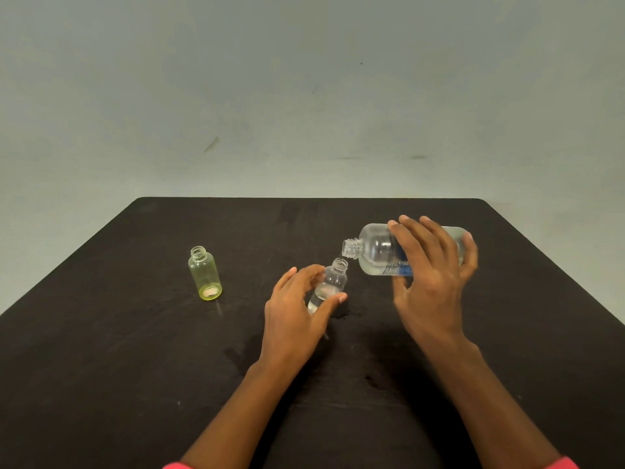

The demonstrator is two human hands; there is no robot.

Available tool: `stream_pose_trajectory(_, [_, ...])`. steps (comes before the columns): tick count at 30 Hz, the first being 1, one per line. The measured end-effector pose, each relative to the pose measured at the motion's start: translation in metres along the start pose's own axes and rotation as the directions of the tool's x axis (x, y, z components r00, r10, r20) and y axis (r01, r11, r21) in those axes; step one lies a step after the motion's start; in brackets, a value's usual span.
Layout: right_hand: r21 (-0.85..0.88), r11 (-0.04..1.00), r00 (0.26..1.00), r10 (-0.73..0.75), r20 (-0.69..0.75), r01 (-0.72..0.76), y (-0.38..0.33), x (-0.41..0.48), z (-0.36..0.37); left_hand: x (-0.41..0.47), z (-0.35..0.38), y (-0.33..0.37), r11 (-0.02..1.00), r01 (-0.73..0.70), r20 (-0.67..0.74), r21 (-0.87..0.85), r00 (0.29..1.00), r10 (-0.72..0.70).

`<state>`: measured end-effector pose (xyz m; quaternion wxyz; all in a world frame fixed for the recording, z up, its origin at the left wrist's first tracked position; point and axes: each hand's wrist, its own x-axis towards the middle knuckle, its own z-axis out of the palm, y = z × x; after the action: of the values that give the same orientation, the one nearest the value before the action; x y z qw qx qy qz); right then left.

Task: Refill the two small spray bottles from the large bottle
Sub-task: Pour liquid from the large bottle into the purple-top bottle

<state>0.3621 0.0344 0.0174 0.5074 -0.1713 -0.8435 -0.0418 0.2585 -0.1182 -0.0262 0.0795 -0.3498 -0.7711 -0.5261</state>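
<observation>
My right hand grips the large clear bottle with a blue label, tipped on its side above the table. Its uncapped neck points left and sits just above the mouth of a small clear bottle. My left hand holds that small bottle between thumb and fingers, leaning it toward the large one; clear liquid fills its lower part. A second small bottle, yellow-green and uncapped, stands upright on the left of the table, apart from both hands.
The dark table has wet patches near the small clear bottle and in front of my hands. A plain grey-green wall rises behind the far edge. No caps or spray heads are in view.
</observation>
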Motion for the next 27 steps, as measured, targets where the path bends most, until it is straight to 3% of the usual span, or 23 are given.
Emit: stream_pose_trajectory(27, [0.006, 1.0, 1.0, -0.007, 0.011, 0.007, -0.0005, 0.0001, -0.0004, -0.001, 0.0015, -0.0012, 0.999, -0.033, -0.026, -0.03, 0.999, 0.032])
